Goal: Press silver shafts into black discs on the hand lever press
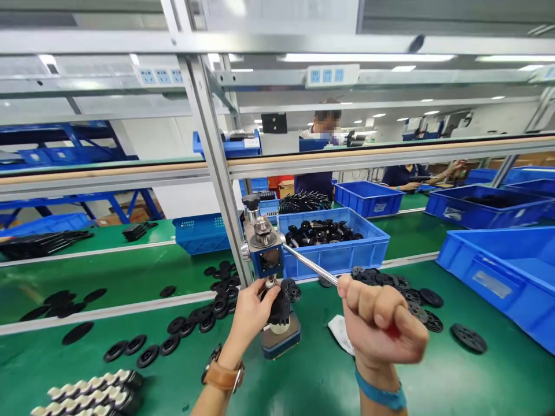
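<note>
A small hand press [267,261] with a blue and metal body stands upright on the green bench. My right hand [381,318] is closed in a fist around the end of its metal lever [311,264], which slopes down to the right. My left hand [250,315] pinches a black plastic part [281,307] below the press ram, with thumb and fingers close to the ram tip. That part rests on a pale round support [280,328] above the press base [281,346]. My fingers hide some of the part's upper left side.
Black discs [208,318] lie left of the press, others [431,297] to its right. White-topped black parts [95,396] stand in rows front left. Blue bins [342,254] stand behind, one [489,280] far right. A metal post [221,173] rises behind the press. Co-workers [318,179] are beyond.
</note>
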`<state>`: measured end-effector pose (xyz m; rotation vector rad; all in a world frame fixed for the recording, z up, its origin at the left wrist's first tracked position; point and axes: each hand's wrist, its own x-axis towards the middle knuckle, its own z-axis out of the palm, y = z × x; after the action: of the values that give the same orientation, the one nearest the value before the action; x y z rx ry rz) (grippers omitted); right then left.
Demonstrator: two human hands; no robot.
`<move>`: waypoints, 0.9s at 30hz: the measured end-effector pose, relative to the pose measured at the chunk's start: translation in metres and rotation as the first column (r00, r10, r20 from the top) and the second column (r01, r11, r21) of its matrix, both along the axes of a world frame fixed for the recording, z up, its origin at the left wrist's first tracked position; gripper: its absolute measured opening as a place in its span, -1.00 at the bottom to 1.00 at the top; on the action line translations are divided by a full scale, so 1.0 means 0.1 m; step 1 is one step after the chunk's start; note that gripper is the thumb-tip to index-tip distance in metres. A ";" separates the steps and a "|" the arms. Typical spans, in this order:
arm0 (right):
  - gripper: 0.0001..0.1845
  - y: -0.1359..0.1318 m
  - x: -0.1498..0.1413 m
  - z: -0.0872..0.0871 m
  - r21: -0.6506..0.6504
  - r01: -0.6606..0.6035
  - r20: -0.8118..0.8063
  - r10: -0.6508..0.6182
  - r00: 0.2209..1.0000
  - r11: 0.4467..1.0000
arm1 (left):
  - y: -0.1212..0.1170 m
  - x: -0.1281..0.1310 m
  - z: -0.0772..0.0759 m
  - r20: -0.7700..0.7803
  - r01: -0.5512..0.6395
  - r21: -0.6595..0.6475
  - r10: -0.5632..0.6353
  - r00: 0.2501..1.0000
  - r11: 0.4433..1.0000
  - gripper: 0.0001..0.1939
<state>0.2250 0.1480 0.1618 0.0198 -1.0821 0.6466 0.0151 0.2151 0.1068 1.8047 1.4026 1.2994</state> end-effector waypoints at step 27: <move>-0.42 -1.03 -0.65 -1.14 -0.172 0.552 0.798 -0.213 0.564 0.816 | -1.36 -0.08 -0.92 0.910 0.609 -0.343 0.414 0.025 0.716 -0.54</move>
<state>0.1601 0.0447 0.0479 -0.9338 -1.6674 0.4449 0.0069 0.0795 0.0144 0.0505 0.5683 1.1679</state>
